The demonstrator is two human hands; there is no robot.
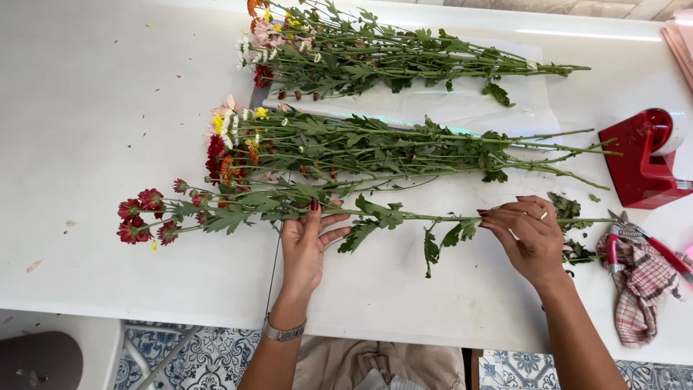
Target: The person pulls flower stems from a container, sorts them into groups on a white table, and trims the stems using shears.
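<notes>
From the head view I see the white table (94, 123) filling most of the frame, with two bundles of cut flowers laid across it: the far bundle (404, 58) on a clear wrap, the middle bundle (375, 148) just below. Nearest me lies a single stem (404, 215) with dark red blooms (144, 217). Its long axis runs left to right, roughly parallel to the table's near edge, flower heads pointing left and the cut end pointing right, toward the cutters (635, 242) that rest on a checked cloth (642, 285). A red tape dispenser (639, 155) sits beyond those.

My left hand (307, 249) lies under the leafy upper part of the stem, fingers loosely spread, thumb up against the stalk. My right hand (527, 235) is drawn into a pinch on the bare lower stalk, fingertips closed around it.

I judge the stem light, thin and springy; it would bend and could snap or kink if levered. The blooms look fragile and shed petals (32, 266), so I'd hold the stalk itself, below the heads, and leave the leaves (375, 220) alone, as they are soft and tear easily
</notes>
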